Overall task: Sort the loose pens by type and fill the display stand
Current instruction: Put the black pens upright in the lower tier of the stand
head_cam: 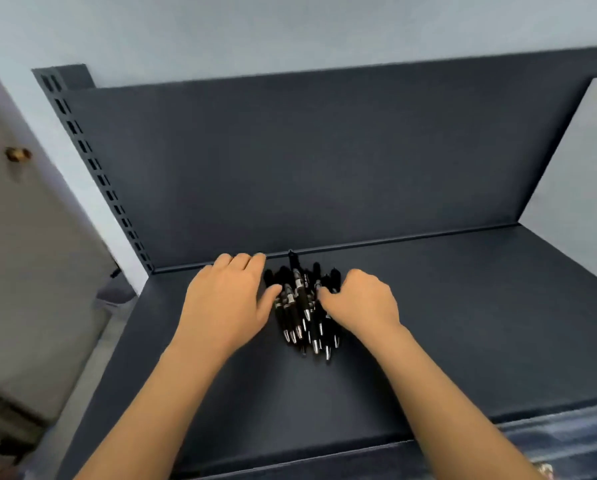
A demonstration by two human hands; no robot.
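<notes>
Both bare forearms reach forward from the bottom of the view and converge toward the middle, wrists nearly straight. The left hand lies palm down with its fingers extended and held together pointing away from the body, the thumb splayed out to the right. The right hand sits a little apart from the left, knuckles up, its fingers curled under and inward toward the left hand, so their tips are hidden and it cannot be told whether they grip anything.
</notes>
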